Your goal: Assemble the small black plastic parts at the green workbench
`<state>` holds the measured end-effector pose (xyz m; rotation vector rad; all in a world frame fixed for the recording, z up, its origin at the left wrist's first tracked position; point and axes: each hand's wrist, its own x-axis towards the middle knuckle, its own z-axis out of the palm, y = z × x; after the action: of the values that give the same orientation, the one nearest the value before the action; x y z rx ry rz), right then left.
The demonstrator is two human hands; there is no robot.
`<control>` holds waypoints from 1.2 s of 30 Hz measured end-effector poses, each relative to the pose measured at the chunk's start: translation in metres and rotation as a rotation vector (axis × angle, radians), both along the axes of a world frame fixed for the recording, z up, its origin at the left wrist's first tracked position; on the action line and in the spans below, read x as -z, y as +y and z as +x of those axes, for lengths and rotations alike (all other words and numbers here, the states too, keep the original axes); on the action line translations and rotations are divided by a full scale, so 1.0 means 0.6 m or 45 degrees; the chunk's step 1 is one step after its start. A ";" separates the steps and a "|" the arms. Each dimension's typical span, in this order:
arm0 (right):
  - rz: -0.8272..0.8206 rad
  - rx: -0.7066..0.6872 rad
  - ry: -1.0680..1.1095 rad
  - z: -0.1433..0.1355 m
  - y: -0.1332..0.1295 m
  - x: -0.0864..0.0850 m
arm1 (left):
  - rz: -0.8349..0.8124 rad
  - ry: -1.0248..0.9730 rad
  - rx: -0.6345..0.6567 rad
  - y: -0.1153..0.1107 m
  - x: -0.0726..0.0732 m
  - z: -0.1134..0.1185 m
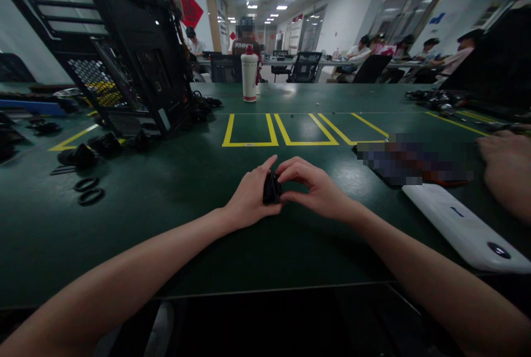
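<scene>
- Black part (267, 192): between both hands, over the green table (186, 268).
- Left hand (251, 194) grips it; right hand (313, 185) pinches its side.
- Seemingly close two-handed handling; next move calls for a steady hold.

Black part (270, 191) partly hidden by left hand (248, 194), another person's hand (508, 172) cut off at right, right-side flat object (396, 163) pixelated

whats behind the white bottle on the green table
A person in a dark shirt, with a black chair just left. The bottle covers part of the person's body.
</scene>
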<state>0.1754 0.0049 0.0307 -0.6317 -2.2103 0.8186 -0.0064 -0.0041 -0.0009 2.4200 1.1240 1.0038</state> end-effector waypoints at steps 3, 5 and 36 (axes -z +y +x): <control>-0.100 0.039 0.081 -0.002 0.002 0.004 | 0.002 -0.011 0.004 -0.001 -0.002 0.000; -0.172 0.076 0.126 -0.003 0.004 0.009 | 0.001 -0.023 -0.018 -0.001 -0.003 0.000; -0.305 0.089 0.199 -0.012 0.002 0.021 | -0.018 -0.135 0.017 0.004 0.007 -0.005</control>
<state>0.1681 0.0062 0.0182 -0.7285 -1.9556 1.0686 -0.0092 -0.0016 -0.0054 2.3307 1.0738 1.1017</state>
